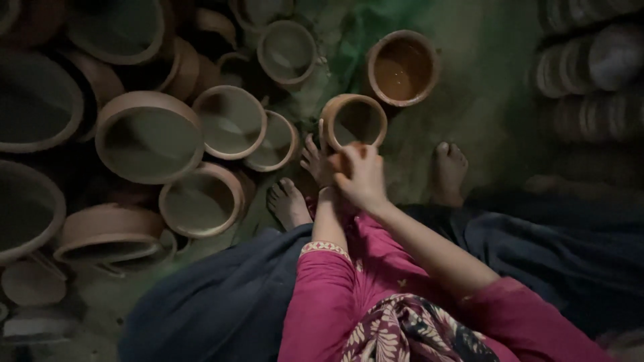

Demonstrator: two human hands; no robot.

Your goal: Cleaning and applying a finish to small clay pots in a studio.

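**Two hands at the rim of a small clay bowl**

Both hands meet at the near edge of a small clay bowl point(353, 121) that stands on the earthen floor point(469, 100) between the person's bare feet. The left hand point(318, 161) lies against the bowl's near-left wall, fingers spread and touching the clay; its grip is loose and wide, resting rather than clamped. The right hand point(362, 175) crosses just over the left, fingers bent at the bowl's near rim; whether that grip pinches something small against the rim cannot be told in the dim light.

Just beyond the hands, past the small bowl, stands a second bowl holding brownish liquid point(402, 67). Off to the left of the left hand crowd many empty clay bowls point(201, 147) of several sizes, some leaning on one another. Far to the right of the right hand are stacked rows of clay discs point(590, 67). Pink sleeves and dark cloth fill the near foreground.
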